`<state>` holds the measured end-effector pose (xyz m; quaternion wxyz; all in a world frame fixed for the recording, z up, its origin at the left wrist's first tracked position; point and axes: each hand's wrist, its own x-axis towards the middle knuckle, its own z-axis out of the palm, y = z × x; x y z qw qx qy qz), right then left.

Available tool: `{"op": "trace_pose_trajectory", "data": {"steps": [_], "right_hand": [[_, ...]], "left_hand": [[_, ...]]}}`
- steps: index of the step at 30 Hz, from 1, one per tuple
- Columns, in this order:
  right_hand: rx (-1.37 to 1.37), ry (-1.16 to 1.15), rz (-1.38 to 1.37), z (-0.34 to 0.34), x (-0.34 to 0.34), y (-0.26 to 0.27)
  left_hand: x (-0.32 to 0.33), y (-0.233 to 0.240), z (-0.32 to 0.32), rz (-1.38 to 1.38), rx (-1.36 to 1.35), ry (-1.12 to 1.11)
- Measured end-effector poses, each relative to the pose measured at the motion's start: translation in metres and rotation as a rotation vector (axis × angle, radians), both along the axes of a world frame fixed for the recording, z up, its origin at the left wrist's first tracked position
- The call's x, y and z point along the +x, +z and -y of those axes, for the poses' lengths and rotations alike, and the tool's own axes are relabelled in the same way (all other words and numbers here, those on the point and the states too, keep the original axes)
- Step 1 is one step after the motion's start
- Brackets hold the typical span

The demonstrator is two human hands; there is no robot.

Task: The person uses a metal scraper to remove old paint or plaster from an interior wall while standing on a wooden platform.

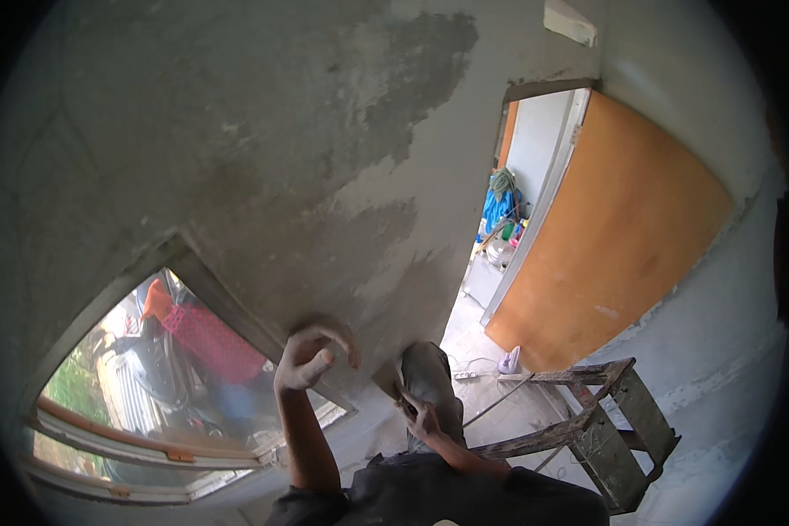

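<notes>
My left hand is raised beside the window's edge, close to the plastered wall. Its fingers curl over with a gap to the thumb, and nothing shows in it. Pale dust coats the skin. Low in front of my body, my right hand grips a flat blade that looks like a putty knife. The blade points up toward the wall, next to my bent knee. Darker, rough patches of grey plaster border a smoother, lighter skim over the wall.
A glazed window is at lower left. To the right, an orange door stands ajar, with household items beyond. A worn ladder-like stand is at lower right. Near the doorway lie a power strip and a purple-and-white object.
</notes>
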<state>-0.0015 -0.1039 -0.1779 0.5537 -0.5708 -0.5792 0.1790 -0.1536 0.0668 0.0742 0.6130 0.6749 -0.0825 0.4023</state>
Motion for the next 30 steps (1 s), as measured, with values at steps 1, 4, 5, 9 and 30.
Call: {"op": "trace_pose_trajectory", "data": {"steps": [1, 4, 5, 9, 30], "right_hand": [[-0.099, -0.026, -0.032, -0.002, -0.006, 0.007], [-0.185, -0.096, -0.288, -0.012, -0.011, 0.009], [-0.153, -0.134, -0.538, -0.019, -0.012, 0.007], [-0.123, -0.091, -0.551, -0.038, 0.015, 0.081], [-0.394, 0.359, 0.065, 0.02, -0.02, 0.023]], "left_hand": [[-0.006, 0.002, 0.003, -0.045, -0.003, 0.002], [-0.009, -0.006, 0.005, -0.105, -0.078, 0.041], [-0.011, -0.011, 0.008, -0.171, -0.095, 0.079], [-0.017, -0.036, 0.031, -0.256, -0.181, 0.302], [-0.044, -0.095, 0.081, -0.66, -0.088, 0.757]]}}
